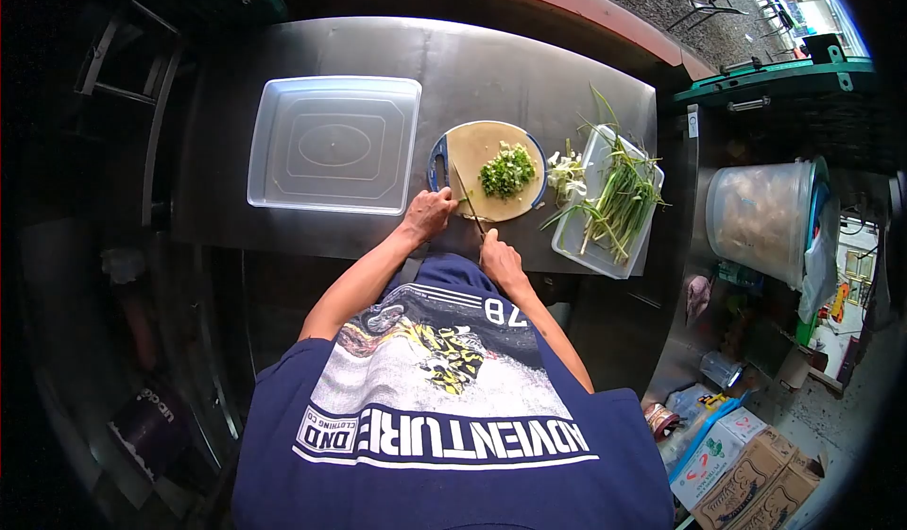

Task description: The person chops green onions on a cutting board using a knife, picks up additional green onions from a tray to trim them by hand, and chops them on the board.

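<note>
My right hand is wrapped round the handle of a kitchen knife, whose blade points away over the left part of a round, blue-rimmed cutting board. Just left of the blade, at the board's near edge, the closed fingers of my left hand pinch a bit of green spring onion, mostly hidden by the hand. A heap of chopped spring onion lies on the board, right of the knife.
An open clear plastic container stands left of the board on the metal table. To the right, whole spring onions lie across a white tray, with pale trimmings beside it. A large tub stands beyond the table's right end.
</note>
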A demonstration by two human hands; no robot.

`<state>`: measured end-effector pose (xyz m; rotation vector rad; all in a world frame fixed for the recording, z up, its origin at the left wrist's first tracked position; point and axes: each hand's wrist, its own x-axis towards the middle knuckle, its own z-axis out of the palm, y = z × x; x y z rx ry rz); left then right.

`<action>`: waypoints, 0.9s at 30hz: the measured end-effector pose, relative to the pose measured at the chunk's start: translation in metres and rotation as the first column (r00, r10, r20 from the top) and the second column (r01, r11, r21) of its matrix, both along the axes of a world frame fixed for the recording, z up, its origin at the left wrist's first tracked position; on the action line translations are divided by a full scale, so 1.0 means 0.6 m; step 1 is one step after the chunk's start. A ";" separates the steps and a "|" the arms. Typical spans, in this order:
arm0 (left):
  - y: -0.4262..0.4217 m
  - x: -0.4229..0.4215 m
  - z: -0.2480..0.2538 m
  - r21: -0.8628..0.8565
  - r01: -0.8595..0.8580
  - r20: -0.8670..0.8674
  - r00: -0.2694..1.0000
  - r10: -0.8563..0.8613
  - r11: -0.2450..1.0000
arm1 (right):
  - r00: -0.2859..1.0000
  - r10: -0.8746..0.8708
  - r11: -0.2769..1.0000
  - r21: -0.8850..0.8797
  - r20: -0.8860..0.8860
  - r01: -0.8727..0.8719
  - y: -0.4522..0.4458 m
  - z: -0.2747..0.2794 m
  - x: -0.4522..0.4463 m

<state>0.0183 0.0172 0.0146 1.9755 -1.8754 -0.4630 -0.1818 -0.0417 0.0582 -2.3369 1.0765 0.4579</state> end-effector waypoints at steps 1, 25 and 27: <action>0.001 0.000 0.000 -0.006 0.011 -0.003 1.000 -0.011 1.000 | 1.000 0.006 1.000 -0.016 0.004 -0.006 0.002 -0.006 0.000; 0.000 0.003 0.002 0.023 0.000 -0.031 1.000 0.001 1.000 | 0.999 -0.014 0.998 0.062 -0.041 0.016 -0.005 0.018 0.003; 0.000 0.004 0.003 0.021 -0.004 -0.039 0.999 0.005 1.000 | 0.999 -0.017 0.999 0.051 -0.038 0.019 -0.002 0.000 0.006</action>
